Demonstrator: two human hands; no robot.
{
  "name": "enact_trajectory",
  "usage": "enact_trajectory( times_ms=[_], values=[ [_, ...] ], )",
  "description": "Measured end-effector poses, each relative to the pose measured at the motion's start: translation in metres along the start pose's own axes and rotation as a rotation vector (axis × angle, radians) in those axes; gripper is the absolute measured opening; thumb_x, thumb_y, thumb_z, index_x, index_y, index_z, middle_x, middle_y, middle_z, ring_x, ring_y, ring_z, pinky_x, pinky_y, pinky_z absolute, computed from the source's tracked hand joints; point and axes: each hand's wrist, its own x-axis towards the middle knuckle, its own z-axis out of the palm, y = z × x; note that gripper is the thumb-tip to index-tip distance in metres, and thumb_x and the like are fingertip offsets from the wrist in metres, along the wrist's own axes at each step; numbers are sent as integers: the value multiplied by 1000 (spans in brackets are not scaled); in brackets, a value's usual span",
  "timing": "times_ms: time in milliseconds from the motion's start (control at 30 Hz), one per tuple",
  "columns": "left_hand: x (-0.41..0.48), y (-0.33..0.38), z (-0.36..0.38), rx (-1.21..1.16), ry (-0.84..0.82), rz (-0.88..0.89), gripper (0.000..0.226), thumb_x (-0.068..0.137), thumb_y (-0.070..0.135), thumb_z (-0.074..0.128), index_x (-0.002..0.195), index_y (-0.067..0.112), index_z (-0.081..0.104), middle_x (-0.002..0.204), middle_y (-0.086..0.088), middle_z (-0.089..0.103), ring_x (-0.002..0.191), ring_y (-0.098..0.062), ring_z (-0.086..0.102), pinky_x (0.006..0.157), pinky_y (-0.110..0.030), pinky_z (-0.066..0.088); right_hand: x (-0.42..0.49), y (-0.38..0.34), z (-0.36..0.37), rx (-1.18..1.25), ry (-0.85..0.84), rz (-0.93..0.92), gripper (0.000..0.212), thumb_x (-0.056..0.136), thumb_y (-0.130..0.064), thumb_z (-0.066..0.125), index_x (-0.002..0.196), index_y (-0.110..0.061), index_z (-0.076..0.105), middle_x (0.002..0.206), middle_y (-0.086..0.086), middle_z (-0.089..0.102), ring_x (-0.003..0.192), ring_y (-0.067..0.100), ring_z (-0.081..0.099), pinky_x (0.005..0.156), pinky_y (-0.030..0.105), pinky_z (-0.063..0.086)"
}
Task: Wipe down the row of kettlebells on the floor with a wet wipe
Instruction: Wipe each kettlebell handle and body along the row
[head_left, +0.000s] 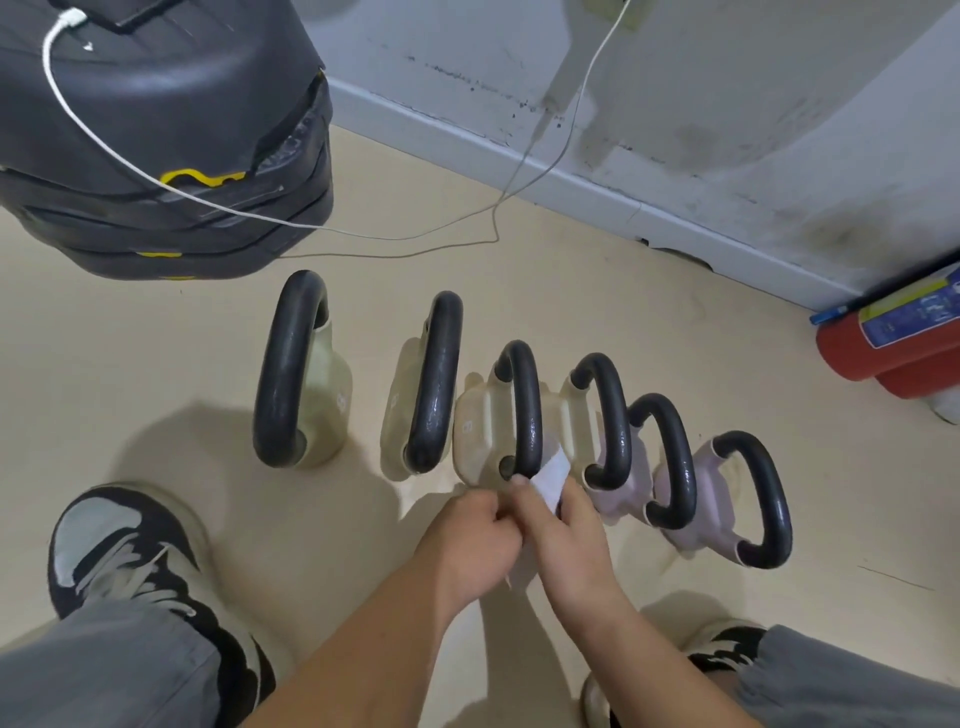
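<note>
A white wipe (550, 478) is pinched by the curled fingers of the left hand (470, 535) and the right hand (566, 535), just beside the handle of the third kettlebell (480, 426) from the left.

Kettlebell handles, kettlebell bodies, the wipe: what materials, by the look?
Handles: black, glossy, pebbled highlights; likely coated metal. Bodies: matte cream or lilac, moulded ridges; probably plastic or vinyl shell. Wipe: thin white sheet, bending; likely nonwoven cloth or paper.
</note>
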Motion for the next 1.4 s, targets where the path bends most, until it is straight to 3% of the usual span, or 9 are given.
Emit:
enact_trajectory(
  times_ms=[100, 233, 333, 433, 667, 833, 1133, 1267, 1400],
  values=[
    [-7, 19, -4, -202, -62, -70, 26, 87, 32, 51, 73, 20, 70, 73, -2, 72, 78, -25, 72, 82, -42, 63, -13, -17, -7, 80, 69, -52, 67, 88, -64, 52, 90, 3, 58, 88, 26, 62, 84, 38, 61, 82, 48, 56],
    [-20, 31, -8, -237, -56, -21, 39, 79, 55, 65, 72, 17, 60, 72, -9, 60, 71, -24, 64, 86, -38, 58, -20, -31, -19, 167, 203, -33, 32, 79, -34, 37, 74, -5, 50, 74, 15, 47, 71, 25, 44, 64, 39, 42],
    [-25, 40, -11, -234, 13, 40, 39, 88, 43, 71, 69, 18, 47, 64, 4, 43, 54, -8, 44, 55, -14, 39, -21, -37, -27, 156, 178, -70, 31, 72, -23, 42, 76, 8, 41, 74, 19, 44, 70, 22, 40, 63, 38, 36],
    [-21, 48, -20, -172, 126, 107, 37, 89, 24, 69, 65, 18, 42, 63, 4, 37, 60, -14, 37, 58, -23, 34, -16, -43, -32, 141, 185, -78, 24, 71, -22, 52, 75, 1, 47, 79, 11, 47, 72, 21, 42, 68, 40, 40],
    [-10, 65, -26, -65, 410, 255, 41, 94, 33, 65, 68, 19, 36, 61, 8, 38, 59, -14, 39, 59, -26, 39, 0, -73, -41, 180, 233, -164, 22, 77, -24, 61, 57, -23, 51, 89, -4, 56, 74, 12, 51, 67, 28, 38],
    [-11, 76, -20, -170, 602, 384, 41, 97, 47, 60, 73, 21, 39, 55, -3, 52, 55, -29, 62, 53, -39, 53, 36, -108, -48, -12, 276, -241, 16, 88, -30, 66, 82, -17, 59, 72, -8, 59, 66, 16, 54, 60, 28, 42],
    [18, 65, -3, -264, 220, -278, 32, 103, 34, 44, 93, 5, 52, 69, -15, 55, 38, -29, 51, 63, -52, 64, 80, -110, -36, -450, 70, -289, 54, 101, -36, 56, 151, -20, 45, 155, 2, 42, 141, 19, 44, 107, 28, 36],
    [18, 64, -3, -354, 205, -318, 31, 94, 16, 43, 121, 4, 55, 57, -12, 55, 41, -29, 49, 49, -30, 51, 71, -95, -25, -365, -88, -166, 54, 103, -36, 51, 155, -24, 39, 146, 1, 54, 125, 19, 58, 99, 30, 48],
    [21, 56, -4, -311, 128, -449, 32, 95, 8, 46, 126, 8, 53, 121, -22, 60, 82, -34, 61, 38, -24, 49, 80, -112, -7, -534, -110, -211, 45, 105, -32, 48, 145, -14, 43, 134, 9, 59, 110, 27, 60, 87, 36, 50]
  ],
)
